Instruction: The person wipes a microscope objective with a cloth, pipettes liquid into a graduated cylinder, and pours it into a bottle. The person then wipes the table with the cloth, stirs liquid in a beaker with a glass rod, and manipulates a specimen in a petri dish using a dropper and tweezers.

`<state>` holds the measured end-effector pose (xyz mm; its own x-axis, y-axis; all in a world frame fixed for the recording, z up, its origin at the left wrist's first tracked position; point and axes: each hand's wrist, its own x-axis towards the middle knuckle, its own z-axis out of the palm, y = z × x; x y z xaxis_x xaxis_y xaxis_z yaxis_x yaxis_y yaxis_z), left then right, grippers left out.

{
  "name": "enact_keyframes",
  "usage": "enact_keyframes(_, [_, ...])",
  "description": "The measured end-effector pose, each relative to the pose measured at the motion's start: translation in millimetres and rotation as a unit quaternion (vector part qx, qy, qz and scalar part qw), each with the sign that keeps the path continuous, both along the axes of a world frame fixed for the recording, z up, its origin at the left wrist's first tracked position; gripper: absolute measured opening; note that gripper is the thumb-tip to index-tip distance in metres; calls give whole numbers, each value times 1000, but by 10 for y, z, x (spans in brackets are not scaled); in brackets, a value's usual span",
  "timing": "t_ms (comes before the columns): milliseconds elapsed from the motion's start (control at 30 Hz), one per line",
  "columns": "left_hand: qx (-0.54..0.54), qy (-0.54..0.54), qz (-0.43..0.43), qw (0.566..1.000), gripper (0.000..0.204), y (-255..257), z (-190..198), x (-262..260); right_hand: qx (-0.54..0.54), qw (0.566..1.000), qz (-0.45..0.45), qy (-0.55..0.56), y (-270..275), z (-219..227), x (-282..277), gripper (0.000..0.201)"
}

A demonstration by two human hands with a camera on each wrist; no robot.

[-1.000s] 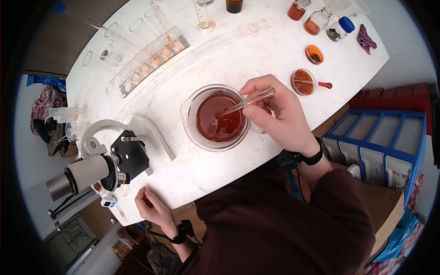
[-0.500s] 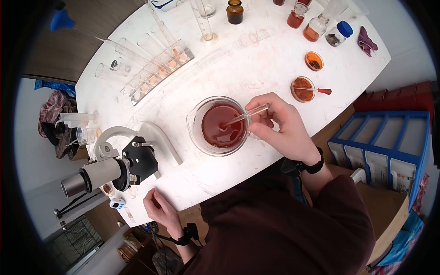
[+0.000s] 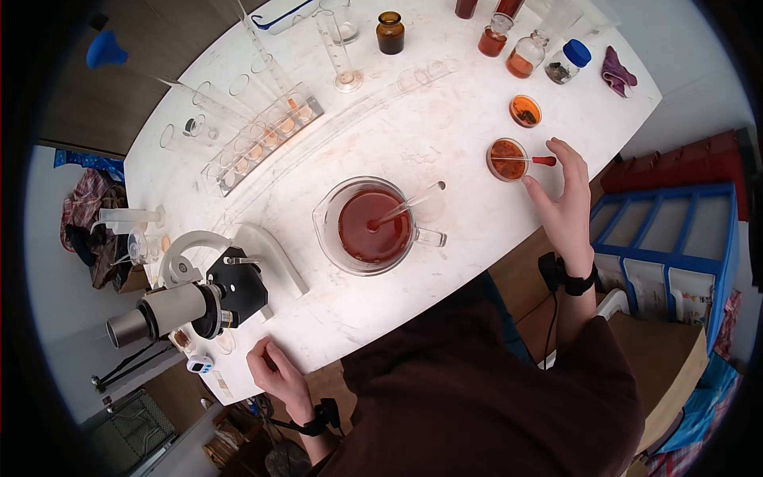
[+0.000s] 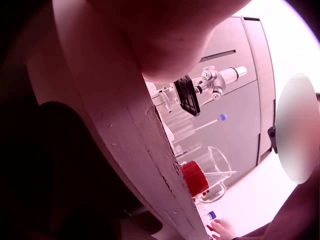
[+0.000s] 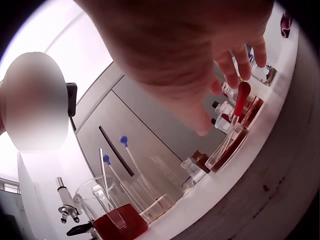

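Observation:
My right hand (image 3: 566, 203) is spread beside a petri dish (image 3: 499, 172) of orange-brown matter, thumb and fingertips around the red bulb of a dropper (image 3: 544, 160) without gripping it. The dropper lies across the dish; the right wrist view shows its bulb (image 5: 243, 92) just below the fingers. A glass beaker (image 3: 324, 238) of dark red liquid stands mid-table, its handle toward the right. In it leans a glass stirring rod (image 3: 413, 199), untouched. My left hand (image 3: 278, 372) rests at the table's near edge, fingers loosely curled, holding nothing.
A microscope (image 3: 171, 308) stands at the left, and a rack (image 3: 270, 147) of test tubes behind it. Along the back are a measuring cylinder (image 3: 338, 52), an amber bottle (image 3: 390, 36) and several jars. A second dish (image 3: 524, 111) sits beyond the first. A blue-framed drawer unit (image 3: 664, 238) flanks the table.
My right hand has let go of the stirring rod, leaving it leaning in the beaker, and moved right to the dropper. The left hand stays at the table edge.

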<state>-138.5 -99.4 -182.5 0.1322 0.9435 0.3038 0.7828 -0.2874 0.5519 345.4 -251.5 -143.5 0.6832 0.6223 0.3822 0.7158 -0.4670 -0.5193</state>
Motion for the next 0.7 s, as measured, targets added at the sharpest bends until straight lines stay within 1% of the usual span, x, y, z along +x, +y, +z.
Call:
enact_keyframes(33, [-10, -14, 0, 1000, 14, -6, -11, -21, -37, 999, 5, -14, 0, -31, 28, 58])
enact_keyframes(67, [-19, -29, 3, 999, 14, -15, -18, -33, -36, 999, 8, -15, 12, -41, 45, 58])
enact_keyframes(133, [-20, -33, 0, 999, 14, -27, 10, -40, -55, 996, 9, 69, 34, -53, 67, 64])
enact_keyframes(200, [-20, -35, 2, 999, 14, -38, 40, -21, -56, 996, 15, 69, 40, -43, 81, 65])
enact_keyframes(267, [-79, -65, 13, 995, 15, -64, 107, 10, -55, 996, 34, 68, 87, 11, 69, 69])
enact_keyframes(300, [-83, -54, 18, 995, 14, -57, 52, -32, -63, 995, 40, 64, 110, 30, 66, 70])
enact_keyframes(400, [-52, -49, -7, 997, 7, -9, 98, 20, -91, 993, 70, 37, 121, 17, 115, 74])
enact_keyframes(467, [-16, -38, -29, 999, 7, 17, 130, 42, -116, 988, 102, 19, 157, 13, 171, 75])
enact_keyframes(500, [-12, -33, -25, 999, 7, 12, 129, 37, -119, 986, 112, 41, 202, 47, 174, 77])
enact_keyframes(533, [-11, -32, -27, 999, 7, 14, 115, 46, -120, 984, 122, 39, 246, 88, 171, 77])
enact_keyframes(600, [4, -30, -25, 999, 8, 28, 96, 59, -169, 976, 132, 40, 306, 160, 166, 78])
enact_keyframes(633, [20, -25, -30, 999, 9, 27, 91, 56, -179, 974, 119, 69, 342, 183, 137, 77])
enact_keyframes(700, [25, -23, -23, 999, 9, 26, 75, 49, -185, 972, 126, 66, 345, 140, 151, 77])
